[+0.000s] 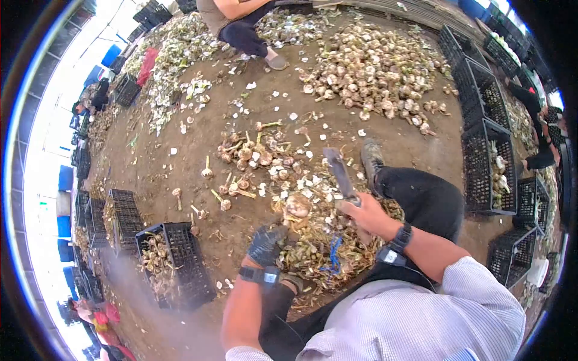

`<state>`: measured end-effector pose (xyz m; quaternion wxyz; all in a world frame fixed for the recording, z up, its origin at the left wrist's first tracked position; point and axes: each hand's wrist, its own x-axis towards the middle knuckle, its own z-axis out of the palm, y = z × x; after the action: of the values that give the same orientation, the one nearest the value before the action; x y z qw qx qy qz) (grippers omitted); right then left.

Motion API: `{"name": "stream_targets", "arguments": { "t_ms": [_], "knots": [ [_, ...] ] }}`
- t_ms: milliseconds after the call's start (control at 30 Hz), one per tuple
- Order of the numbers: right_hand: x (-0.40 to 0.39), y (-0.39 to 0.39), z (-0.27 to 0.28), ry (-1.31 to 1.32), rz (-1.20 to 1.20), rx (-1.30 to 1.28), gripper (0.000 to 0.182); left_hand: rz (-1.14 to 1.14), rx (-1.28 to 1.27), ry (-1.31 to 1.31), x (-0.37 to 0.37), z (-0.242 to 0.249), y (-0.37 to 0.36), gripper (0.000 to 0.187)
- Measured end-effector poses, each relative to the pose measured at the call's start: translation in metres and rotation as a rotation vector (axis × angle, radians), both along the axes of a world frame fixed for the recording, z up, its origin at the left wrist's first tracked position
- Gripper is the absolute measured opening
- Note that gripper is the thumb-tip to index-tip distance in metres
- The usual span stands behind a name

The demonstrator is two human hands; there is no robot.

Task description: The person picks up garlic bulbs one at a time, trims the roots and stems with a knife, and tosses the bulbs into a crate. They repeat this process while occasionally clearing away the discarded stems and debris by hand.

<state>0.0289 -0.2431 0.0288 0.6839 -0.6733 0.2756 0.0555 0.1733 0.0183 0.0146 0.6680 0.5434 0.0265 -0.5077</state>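
Observation:
My right hand [366,215] grips the handle of a broad-bladed knife [340,173], its blade pointing up and away from me. A dark glove covers my left hand [266,245], whose fingers are closed at the lower side of a large garlic bulb [297,206]; the exact grip is partly hidden. Below and between my hands lies a heap of cut garlic stalks [307,256] with a blue cord [333,256] on it. Just beyond the bulb, a small pile of garlic with stems [256,150] rests on the dirt floor among white skin scraps.
A black crate [195,265] holding stalks is tilted at my left. More black crates [490,171] line the right side, one with garlic inside. A big garlic pile [376,69] lies ahead. Another person [244,30] squats at the top, beside scattered garlic skins.

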Motion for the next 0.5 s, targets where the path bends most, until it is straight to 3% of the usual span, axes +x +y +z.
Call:
{"name": "stream_targets", "arguments": {
  "t_ms": [67, 100, 233, 367, 500],
  "knots": [
    [-0.006, 0.004, 0.005, -0.081, 0.045, -0.010, 0.041, -0.024, -0.028, -0.019, -0.033, 0.021, -0.013, 0.052],
    [-0.010, 0.009, 0.022, -0.146, 0.044, 0.056, 0.042, -0.171, 0.091, -0.247, -0.046, 0.042, -0.021, 0.052],
    [-0.026, 0.017, 0.036, -0.185, 0.103, 0.187, 0.043, -0.203, 0.046, -0.477, -0.095, 0.053, -0.039, 0.049],
    [-0.039, 0.020, 0.054, -0.228, 0.276, -0.064, 0.038, -0.080, 0.062, -0.708, -0.132, 0.070, -0.053, 0.044],
    [-0.063, 0.022, 0.048, -0.470, 0.243, -0.392, 0.031, 0.080, -0.018, -0.515, -0.150, 0.061, -0.049, 0.044]
  ]
}}
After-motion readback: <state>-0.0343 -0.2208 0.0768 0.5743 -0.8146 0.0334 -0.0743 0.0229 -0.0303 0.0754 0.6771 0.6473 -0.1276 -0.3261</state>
